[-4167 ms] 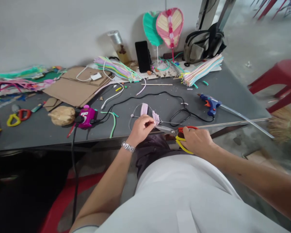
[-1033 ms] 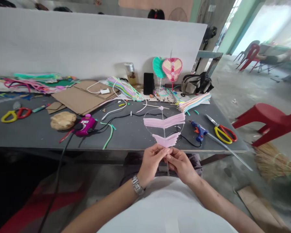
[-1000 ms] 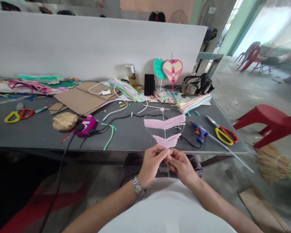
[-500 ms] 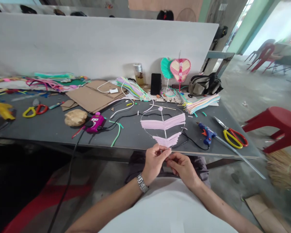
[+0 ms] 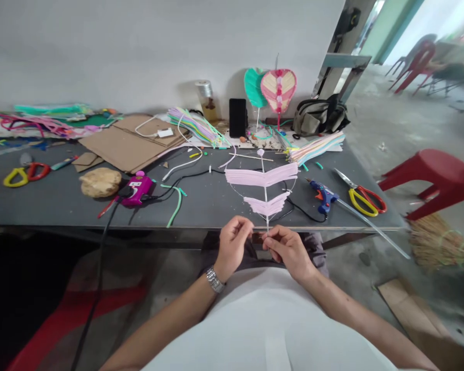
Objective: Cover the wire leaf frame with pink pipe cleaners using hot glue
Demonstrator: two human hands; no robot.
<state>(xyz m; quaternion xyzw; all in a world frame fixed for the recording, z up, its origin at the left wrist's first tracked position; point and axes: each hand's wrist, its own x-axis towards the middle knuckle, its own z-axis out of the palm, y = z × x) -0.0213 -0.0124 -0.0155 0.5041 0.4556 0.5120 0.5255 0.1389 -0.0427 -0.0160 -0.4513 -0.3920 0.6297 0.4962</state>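
Observation:
I hold a half-made fan (image 5: 261, 178) upright over the table's front edge (image 5: 178, 226). It is a thin wire loop on a white stick, with two rows of pink straws across it. My right hand (image 5: 290, 251) pinches the stick just under the lower pink row. My left hand (image 5: 233, 243), with a metal watch on the wrist, is curled beside it. Its fingertips sit a little left of the stick, and I cannot make out what they hold.
On the grey table lie a blue glue gun (image 5: 322, 197), yellow-and-red scissors (image 5: 361, 198), a purple glue gun (image 5: 138, 187) with black cords, cardboard (image 5: 127, 144), straw bundles (image 5: 317, 146), two finished fans (image 5: 272, 90), a phone (image 5: 237, 117) and a bag (image 5: 320, 118). To the right are a red chair (image 5: 435, 175) and a broom (image 5: 438, 246).
The scissors left my right hand and lie on the table. The fan went from flat to upright. In the last half second my left fingertips slid left, off the stick.

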